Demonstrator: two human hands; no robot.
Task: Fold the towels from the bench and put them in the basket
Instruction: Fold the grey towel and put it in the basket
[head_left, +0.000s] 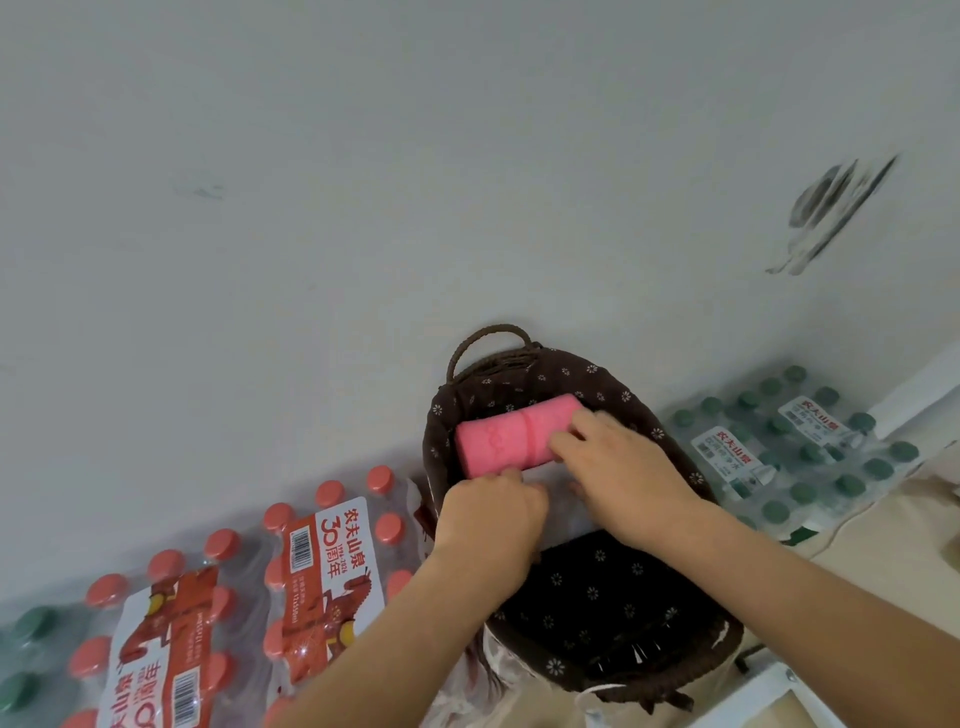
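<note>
Against the wall, bottles (332, 540) sit far left. Left hand (491, 512), fingers curled, meets the near edge of the towel (506, 439); grip, can't tell. It's rolled inside the basket (545, 376). Right hand (618, 467) lays fingers together across its right end.

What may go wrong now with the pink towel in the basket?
The pink towel is a thick fold with the right hand lying on it and the left hand at its near edge; when they lift, it may spring open. It sits at the far end of the basket, so it may slump against the lined wall.
</note>
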